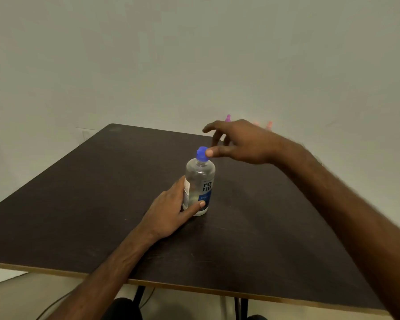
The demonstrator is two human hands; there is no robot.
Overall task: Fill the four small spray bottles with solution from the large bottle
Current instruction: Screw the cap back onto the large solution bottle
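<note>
Nearest, a dark tabletop [79, 204] with a pale front edge.

Just past the front edge, left hand [171, 211] resting on the tabletop, grip closed around the lower body of the large bottle [200, 181]: thumb across the label, fingers behind and hidden. Bottle upright near the middle of the tabletop, clear, mostly full by the look of it, blue cap [202, 154] on.

Slightly beyond and above, right hand [238, 142] reaching in from the right, grip open and empty, fingers spread, thumb tip touching or just beside the cap. No pinch on the cap yet; blurred, probably moving.

Farthest, at the back edge, mostly hidden behind the right hand, small spray bottles: a purple top [228, 118] and a pink top [269, 125] showing, a paler one between them faint. Four cannot be confirmed.

Likely step: opening the large bottle, nothing filled yet.

Risks from here:
- Squeezing the soft bottle while twisting the cap could push solution out at the neck.
- Low hold on a tall bottle: sideways force at the cap could tip it.
- Right forearm passing close over the small bottles could knock them over.
- Narrow necks, so spills likely when pouring.
</note>
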